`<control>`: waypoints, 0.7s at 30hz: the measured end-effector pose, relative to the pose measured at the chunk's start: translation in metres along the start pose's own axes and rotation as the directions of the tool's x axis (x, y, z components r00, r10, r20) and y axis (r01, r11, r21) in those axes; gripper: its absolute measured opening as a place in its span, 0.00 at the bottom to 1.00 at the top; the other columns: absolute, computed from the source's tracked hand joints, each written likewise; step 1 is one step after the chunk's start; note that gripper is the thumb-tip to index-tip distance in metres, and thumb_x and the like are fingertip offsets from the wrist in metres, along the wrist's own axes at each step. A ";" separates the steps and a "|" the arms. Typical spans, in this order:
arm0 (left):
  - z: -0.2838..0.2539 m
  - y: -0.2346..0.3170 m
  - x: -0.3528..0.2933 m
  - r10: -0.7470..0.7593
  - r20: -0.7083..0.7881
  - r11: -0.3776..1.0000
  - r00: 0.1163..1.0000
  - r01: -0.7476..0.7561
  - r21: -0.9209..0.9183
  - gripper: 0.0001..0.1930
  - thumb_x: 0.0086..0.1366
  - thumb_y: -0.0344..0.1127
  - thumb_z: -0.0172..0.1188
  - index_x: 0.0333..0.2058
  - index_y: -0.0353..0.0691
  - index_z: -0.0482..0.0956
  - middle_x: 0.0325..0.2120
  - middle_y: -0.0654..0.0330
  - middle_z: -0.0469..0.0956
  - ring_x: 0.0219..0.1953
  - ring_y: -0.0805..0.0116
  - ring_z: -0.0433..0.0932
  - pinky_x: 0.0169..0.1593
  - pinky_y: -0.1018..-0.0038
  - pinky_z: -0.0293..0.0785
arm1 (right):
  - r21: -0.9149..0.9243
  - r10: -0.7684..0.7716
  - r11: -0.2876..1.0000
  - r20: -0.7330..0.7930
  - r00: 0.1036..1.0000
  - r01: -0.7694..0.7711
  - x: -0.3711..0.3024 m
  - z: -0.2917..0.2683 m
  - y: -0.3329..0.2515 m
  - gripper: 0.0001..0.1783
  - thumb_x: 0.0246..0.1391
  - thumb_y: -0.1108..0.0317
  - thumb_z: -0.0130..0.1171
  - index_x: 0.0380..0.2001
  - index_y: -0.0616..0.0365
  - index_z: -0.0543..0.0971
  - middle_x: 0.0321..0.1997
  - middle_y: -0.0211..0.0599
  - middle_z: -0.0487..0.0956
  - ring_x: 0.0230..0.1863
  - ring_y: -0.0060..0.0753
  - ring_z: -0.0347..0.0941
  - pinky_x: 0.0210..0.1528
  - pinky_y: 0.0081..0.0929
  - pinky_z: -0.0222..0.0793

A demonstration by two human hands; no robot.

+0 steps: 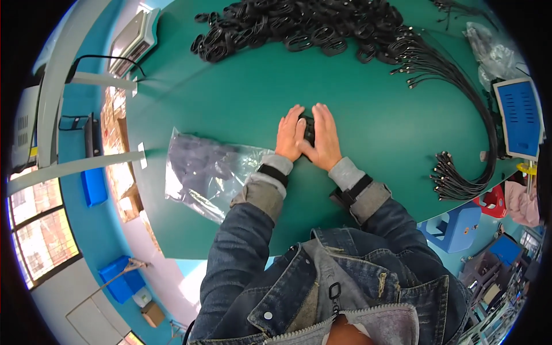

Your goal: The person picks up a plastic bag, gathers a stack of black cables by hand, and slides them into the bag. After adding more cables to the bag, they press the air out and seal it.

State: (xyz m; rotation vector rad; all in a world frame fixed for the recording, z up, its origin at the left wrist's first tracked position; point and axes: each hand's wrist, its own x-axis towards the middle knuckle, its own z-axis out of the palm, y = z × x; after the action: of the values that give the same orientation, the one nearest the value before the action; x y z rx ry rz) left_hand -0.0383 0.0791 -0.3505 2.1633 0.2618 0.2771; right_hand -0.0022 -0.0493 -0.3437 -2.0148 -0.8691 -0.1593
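1) Angle both denim sleeves [238,236] inward from lower edge of view
2) Place left hand [290,136] and right hand [325,140] close together, fingers nearly straight and pointing away from body, thumbs turned inward
3) Cover small black item [310,130] between hands, over middle of green table [397,121]; can't tell whether clamped or just cupped
4) See clear plastic bag [213,167] beside left cuff, black coiled cables [299,26] heaped well ahead

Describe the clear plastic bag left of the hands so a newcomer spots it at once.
On the green table, find the person's left hand. Just left of its wrist lies the clear plastic bag. Dark contents showing through set it apart from the crumpled clear plastic at the table's far right.
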 end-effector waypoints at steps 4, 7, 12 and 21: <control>-0.001 -0.007 -0.001 -0.017 0.028 1.000 0.999 0.016 0.025 0.18 0.65 0.37 0.42 0.52 0.39 0.66 0.54 0.49 0.65 0.58 0.52 0.61 0.61 0.63 0.53 | -0.113 -0.065 0.990 0.214 0.975 0.090 0.008 -0.018 -0.003 0.50 0.33 0.54 0.67 0.56 0.67 0.55 0.54 0.56 0.61 0.55 0.56 0.58 0.58 0.41 0.56; -0.004 0.002 0.001 -0.041 0.035 0.997 0.999 0.039 0.062 0.19 0.65 0.40 0.42 0.51 0.38 0.67 0.54 0.48 0.65 0.58 0.51 0.60 0.60 0.56 0.52 | -0.109 -0.024 0.992 0.299 0.954 0.059 0.007 -0.018 -0.001 0.50 0.29 0.60 0.69 0.55 0.65 0.56 0.51 0.53 0.63 0.52 0.55 0.60 0.55 0.41 0.58; -0.028 0.045 -0.029 -0.051 -0.135 0.997 0.989 0.044 -0.059 0.19 0.61 0.39 0.50 0.48 0.34 0.68 0.49 0.46 0.68 0.55 0.49 0.63 0.56 0.57 0.59 | -0.152 0.081 0.987 0.255 0.963 -0.042 0.000 -0.007 -0.006 0.48 0.25 0.66 0.70 0.53 0.62 0.57 0.46 0.50 0.64 0.48 0.54 0.61 0.51 0.41 0.61; -0.111 0.065 -0.228 -0.078 -0.266 0.774 0.961 0.226 0.591 0.29 0.46 0.42 0.66 0.47 0.38 0.68 0.44 0.51 0.68 0.50 0.51 0.65 0.53 0.58 0.56 | -0.242 0.170 0.963 0.191 0.967 -0.122 -0.017 -0.011 -0.024 0.44 0.30 0.68 0.68 0.53 0.61 0.59 0.46 0.46 0.66 0.48 0.49 0.64 0.52 0.38 0.62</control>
State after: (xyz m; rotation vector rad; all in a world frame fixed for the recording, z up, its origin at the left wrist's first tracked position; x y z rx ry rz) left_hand -0.2820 0.0628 -0.2579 2.7406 0.7493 0.3852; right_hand -0.0279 -0.0584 -0.3275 -2.3354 -0.8583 0.0412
